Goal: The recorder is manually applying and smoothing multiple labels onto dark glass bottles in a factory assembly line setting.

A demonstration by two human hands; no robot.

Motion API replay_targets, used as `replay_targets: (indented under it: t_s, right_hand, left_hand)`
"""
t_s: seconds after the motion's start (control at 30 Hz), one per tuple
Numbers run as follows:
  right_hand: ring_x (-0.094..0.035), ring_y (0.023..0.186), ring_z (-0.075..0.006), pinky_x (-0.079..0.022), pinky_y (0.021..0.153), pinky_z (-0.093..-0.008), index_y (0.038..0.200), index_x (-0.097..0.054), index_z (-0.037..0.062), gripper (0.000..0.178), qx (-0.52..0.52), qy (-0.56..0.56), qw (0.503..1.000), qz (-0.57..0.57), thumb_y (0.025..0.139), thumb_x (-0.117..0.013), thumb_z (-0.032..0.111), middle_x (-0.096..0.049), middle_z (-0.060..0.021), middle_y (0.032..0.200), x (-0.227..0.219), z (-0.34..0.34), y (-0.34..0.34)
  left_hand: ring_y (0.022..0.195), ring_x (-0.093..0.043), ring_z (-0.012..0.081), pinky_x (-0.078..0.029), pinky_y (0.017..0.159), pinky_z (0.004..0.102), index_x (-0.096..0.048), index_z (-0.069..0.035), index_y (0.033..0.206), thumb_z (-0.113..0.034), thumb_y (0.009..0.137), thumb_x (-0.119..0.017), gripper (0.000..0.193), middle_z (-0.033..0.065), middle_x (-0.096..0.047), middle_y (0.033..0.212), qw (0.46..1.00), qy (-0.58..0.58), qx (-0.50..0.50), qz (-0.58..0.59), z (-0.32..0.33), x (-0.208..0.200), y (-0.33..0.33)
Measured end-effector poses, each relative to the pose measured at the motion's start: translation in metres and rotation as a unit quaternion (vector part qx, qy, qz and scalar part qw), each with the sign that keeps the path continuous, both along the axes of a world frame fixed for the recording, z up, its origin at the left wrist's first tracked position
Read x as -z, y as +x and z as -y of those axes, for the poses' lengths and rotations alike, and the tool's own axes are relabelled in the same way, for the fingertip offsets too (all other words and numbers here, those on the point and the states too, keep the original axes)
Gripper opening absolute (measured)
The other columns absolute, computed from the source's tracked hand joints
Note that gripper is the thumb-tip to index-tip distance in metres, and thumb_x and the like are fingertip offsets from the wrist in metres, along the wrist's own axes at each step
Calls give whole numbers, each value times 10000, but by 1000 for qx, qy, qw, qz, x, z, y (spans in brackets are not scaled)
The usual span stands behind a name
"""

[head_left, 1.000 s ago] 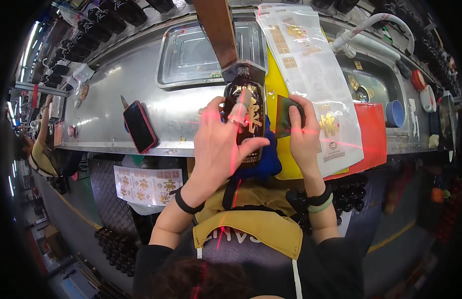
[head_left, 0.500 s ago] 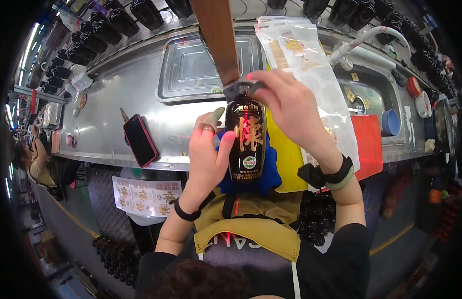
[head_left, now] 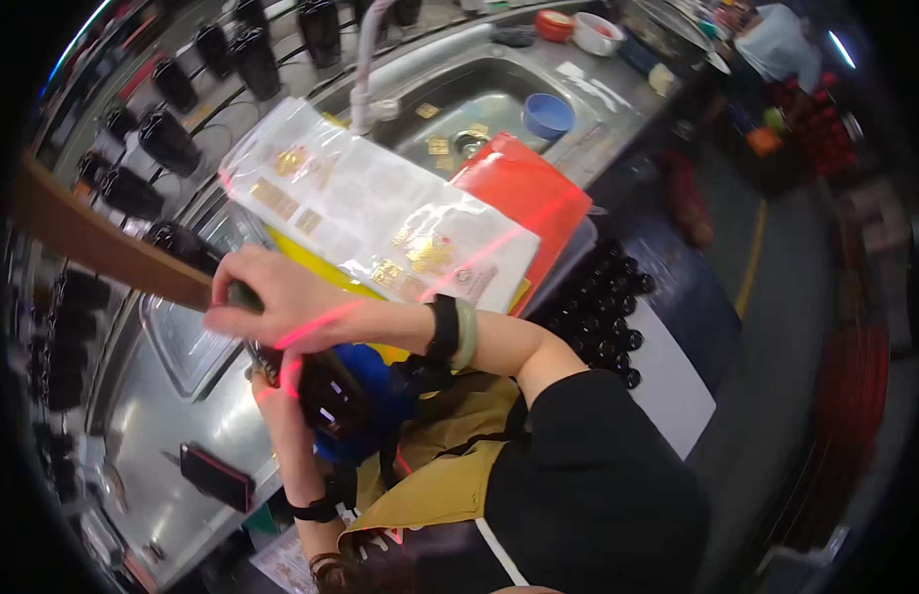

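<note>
A dark glossy bottle [head_left: 328, 394] leans on a blue cloth [head_left: 382, 388] at my lap, its top end partly covered by my hands. Around its upper part is my left hand [head_left: 277, 398], closed, with the fingertips partly hidden. Just above, my right hand [head_left: 271, 297] is bent into a pinch near the bottle's top. Something small and dark green shows between its fingers; I cannot make out what it is. A brown wooden post [head_left: 118, 238] slants in from the left and ends close to my right fingers.
A plastic-covered sheet of gold labels [head_left: 380, 213] lies over a yellow sheet, with a red folder [head_left: 534, 198] beside it. Beyond is a sink [head_left: 469, 104] with a blue bowl [head_left: 549, 116]. A phone [head_left: 216, 477] rests on the metal counter. Dark bottles [head_left: 168, 139] line the back.
The whole view has swung round and tilted, so the bench now slants. My left hand has gone from beside the bottle to gripping its upper part. My right hand stays near its top.
</note>
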State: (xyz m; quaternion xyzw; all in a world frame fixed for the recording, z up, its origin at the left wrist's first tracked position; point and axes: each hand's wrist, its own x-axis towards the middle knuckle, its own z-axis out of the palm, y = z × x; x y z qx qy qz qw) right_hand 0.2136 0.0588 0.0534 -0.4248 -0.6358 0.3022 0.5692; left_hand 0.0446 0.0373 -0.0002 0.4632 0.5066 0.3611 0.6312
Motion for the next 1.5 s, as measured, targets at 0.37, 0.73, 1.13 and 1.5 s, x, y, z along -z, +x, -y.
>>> replay_targets:
  t_s: [0.37, 0.73, 1.13, 1.5]
  right_hand:
    - [-635, 738, -233, -492, 698, -363, 896, -659, 42, 223, -3, -16, 998, 61, 807, -819, 169, -646, -100, 774, -31, 74, 58]
    - [-644, 829, -337, -499, 688, -409, 952, -696, 58, 185, 158, -28, 961, 226, 897, -759, 223, -634, -109, 914, -68, 268, 186]
    - [-660, 845, -384, -499, 742, -460, 1026, -738, 41, 200, 702, -399, 508, 300, 954, -667, 213, -690, -172, 928, 63, 633, 346]
    - [-710, 1010, -370, -564, 855, -485, 1066, -788, 204, 198, 718, -618, 303, 101, 931, -677, 297, -752, -146, 1055, 287, 734, 384]
  left_hand:
    - [1122, -626, 196, -495, 991, 333, -479, 35, 1384, -142, 747, -867, 767, 111, -618, 1236, 972, 191, 132, 23, 49, -33, -22]
    - [1444, -423, 322, -354, 1174, 431, -282, 73, 1566, -396, 613, -978, 1269, 226, -387, 1597, 790, 435, 418, -107, 100, -103, 128]
    - [1466, -414, 321, -305, 1208, 442, -562, 44, 1396, 44, 932, -615, 468, 219, -412, 1579, 805, 380, 452, -63, 98, -74, 206]
    - [1417, -468, 260, -382, 1190, 400, -598, 44, 1362, -10, 1029, -537, 343, 173, -445, 1569, 830, 393, 340, -200, 37, -68, 185]
